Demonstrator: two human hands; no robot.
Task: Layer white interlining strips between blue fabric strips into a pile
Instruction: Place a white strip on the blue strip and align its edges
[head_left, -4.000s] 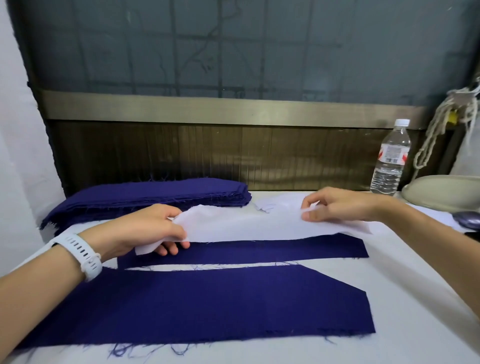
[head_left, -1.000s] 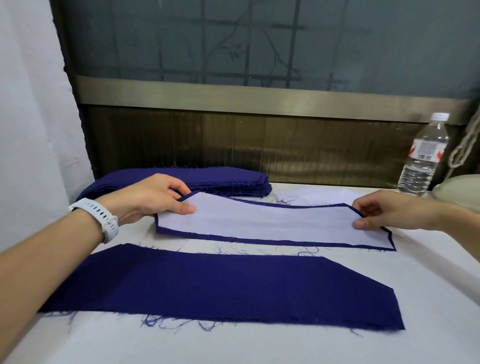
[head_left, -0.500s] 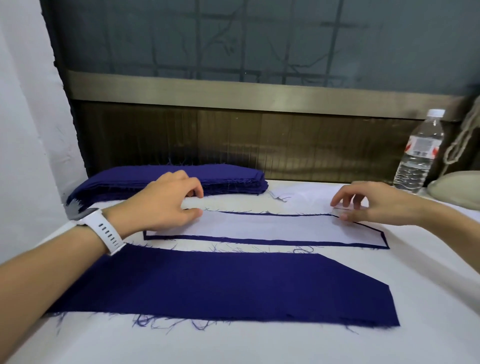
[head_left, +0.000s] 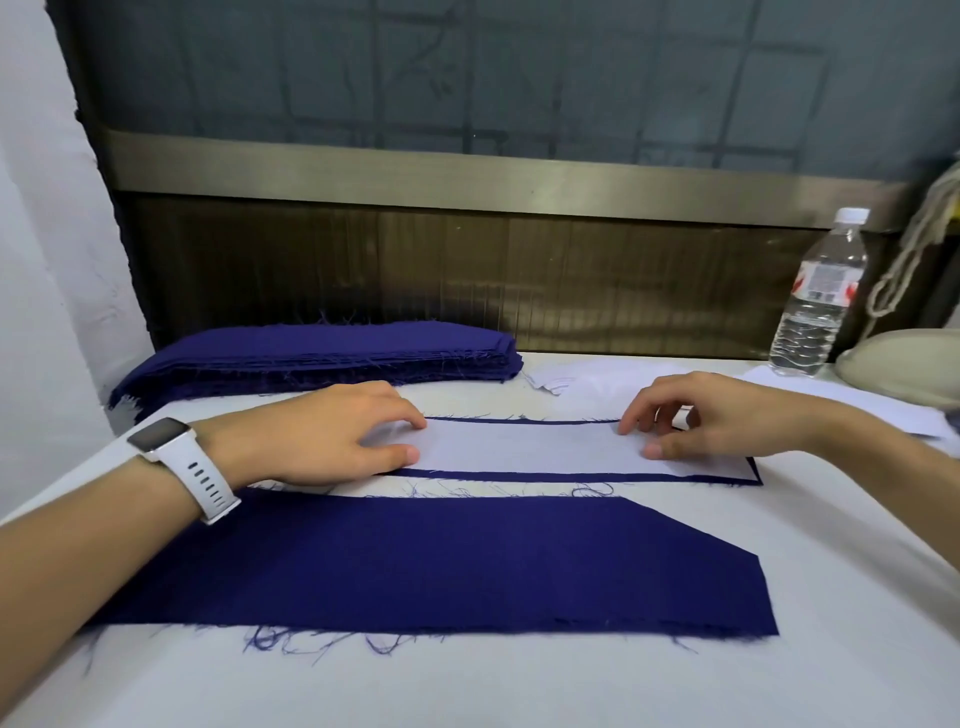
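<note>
nearest me, at 6 o'clock on the table (head_left: 519, 686), lies a wide blue piece (head_left: 441, 566), flat and untouched, its frayed threads trailing off the near edge. i take it to be waiting its turn.

just past it, toward 12, is the work: a white strip (head_left: 519, 447) laid on a blue strip (head_left: 571, 476), only a thin blue border showing along its long edges and at its right end. that even border looks like the point of the hold, with the white centred inside the blue.

the left hand (head_left: 311, 436), wearing a white watch (head_left: 182, 467), lies released on the strip's 9 o'clock end, fingers and thumb flat, pressing it down. the right hand (head_left: 717, 415) is arched over the 3 o'clock end, its tips resting on the white and grasping nothing that i can see. each hand pins an end, probably so the light strip can't slide.

further back, at 10 o'clock, sits the blue stack (head_left: 322, 353). loose white pieces (head_left: 597, 379) lie at 1 o'clock, and a bottle (head_left: 818, 296) stands at 2.

four seconds ago both hands held the white strip in the air above the bare blue one. a second ago they pinched the pair by its ends. now it lies flat and the pinches have let go.
</note>
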